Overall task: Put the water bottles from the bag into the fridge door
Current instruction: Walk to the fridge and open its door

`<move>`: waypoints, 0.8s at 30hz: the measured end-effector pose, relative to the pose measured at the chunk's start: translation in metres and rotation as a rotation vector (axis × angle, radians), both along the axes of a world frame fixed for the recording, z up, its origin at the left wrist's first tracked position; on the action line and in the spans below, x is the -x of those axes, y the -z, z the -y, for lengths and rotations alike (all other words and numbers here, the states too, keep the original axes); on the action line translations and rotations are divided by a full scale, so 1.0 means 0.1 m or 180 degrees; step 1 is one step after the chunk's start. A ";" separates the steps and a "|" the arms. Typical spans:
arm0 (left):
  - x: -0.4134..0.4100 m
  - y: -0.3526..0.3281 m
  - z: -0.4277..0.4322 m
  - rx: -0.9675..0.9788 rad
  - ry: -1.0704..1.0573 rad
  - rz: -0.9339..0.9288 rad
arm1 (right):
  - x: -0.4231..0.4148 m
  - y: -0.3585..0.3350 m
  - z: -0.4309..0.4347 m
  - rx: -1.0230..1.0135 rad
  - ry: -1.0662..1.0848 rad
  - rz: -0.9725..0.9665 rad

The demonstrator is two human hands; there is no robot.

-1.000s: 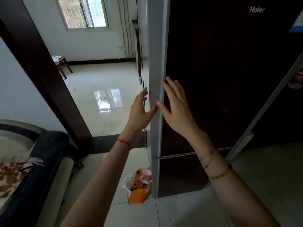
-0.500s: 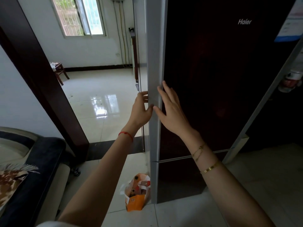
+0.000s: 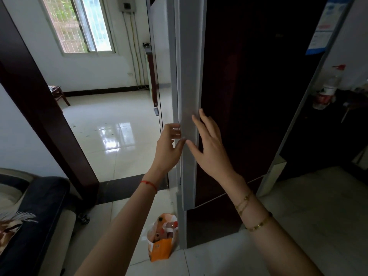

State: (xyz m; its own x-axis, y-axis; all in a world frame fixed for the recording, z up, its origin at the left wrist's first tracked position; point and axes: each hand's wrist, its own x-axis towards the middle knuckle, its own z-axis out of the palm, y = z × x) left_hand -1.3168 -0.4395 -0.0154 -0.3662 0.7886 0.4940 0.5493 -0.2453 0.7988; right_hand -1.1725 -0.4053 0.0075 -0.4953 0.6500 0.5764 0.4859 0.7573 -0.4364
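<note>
A tall fridge with a dark glossy upper door (image 3: 249,92) and a pale grey side edge (image 3: 190,76) stands in front of me. My left hand (image 3: 169,150) curls its fingers around that pale door edge, where a narrow gap shows against the cabinet. Flat on the front of the door, beside the edge, lies my right hand (image 3: 211,148) with fingers spread. On the floor at the fridge's left foot stands an orange and white bag (image 3: 162,238), with bottle caps showing inside.
A dark doorway frame (image 3: 45,108) stands left, with a tiled room and a wooden chair (image 3: 57,94) beyond. A dark sofa (image 3: 33,222) fills the lower left. Right of the fridge, a dark stand holds a bottle (image 3: 326,92).
My left hand's fingers have closed around the door's edge, and the door has parted a little from the cabinet. The view has tilted up and the hands sit lower in it.
</note>
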 end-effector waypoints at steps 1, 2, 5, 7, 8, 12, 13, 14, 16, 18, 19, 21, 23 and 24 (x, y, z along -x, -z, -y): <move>-0.06 0.00 0.07 -0.0044 0.0029 0.0028 | -0.05 0.01 0.07 -0.0115 0.0084 -0.0063; -0.12 0.01 0.13 -0.0095 0.0066 0.0056 | -0.11 0.03 0.14 -0.0244 0.0184 -0.0136; -0.34 0.01 0.33 -0.0269 0.0152 0.0041 | -0.27 0.06 0.34 -0.0520 0.0447 -0.0463; -0.49 -0.01 0.45 -0.0372 0.0204 -0.0044 | -0.39 0.07 0.44 -0.0595 0.0562 -0.0690; -0.56 -0.02 0.51 -0.0422 0.0254 -0.0101 | -0.46 0.07 0.48 -0.0630 0.0607 -0.0771; -0.79 -0.03 0.68 -0.0555 0.0507 -0.0315 | -0.74 0.06 0.61 -0.0680 0.0631 -0.0985; -0.85 -0.03 0.70 -0.0589 0.0563 -0.0337 | -0.81 0.05 0.64 -0.0684 0.0648 -0.1029; -0.91 -0.03 0.72 -0.0620 0.0619 -0.0336 | -0.88 0.04 0.67 -0.0693 0.0681 -0.1067; -1.04 -0.04 0.76 -0.0670 0.0749 -0.0265 | -1.01 0.04 0.73 -0.0716 0.0760 -0.1122; -1.17 -0.05 0.79 -0.0704 0.0932 -0.0178 | -1.14 0.04 0.78 -0.0747 0.0809 -0.1174; -1.23 -0.06 0.81 -0.0708 0.1028 -0.0142 | -1.21 0.05 0.80 -0.0764 0.0821 -0.1201; -1.35 -0.07 0.84 -0.0678 0.1208 -0.0054 | -1.34 0.07 0.83 -0.0800 0.0835 -0.1241; -1.48 -0.06 0.86 -0.0632 0.1374 0.0044 | -1.50 0.07 0.87 -0.0827 0.0873 -0.1243; -1.56 -0.06 0.88 -0.0611 0.1452 0.0084 | -1.58 0.07 0.89 -0.0833 0.0892 -0.1240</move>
State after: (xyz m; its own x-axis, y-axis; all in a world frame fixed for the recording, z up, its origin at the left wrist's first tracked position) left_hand -1.1613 -0.5270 -0.0091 -0.0190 0.7670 0.6413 0.3319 -0.6002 0.7277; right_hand -1.0147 -0.4944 0.0007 -0.0413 0.5366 0.8428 0.5249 0.7294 -0.4387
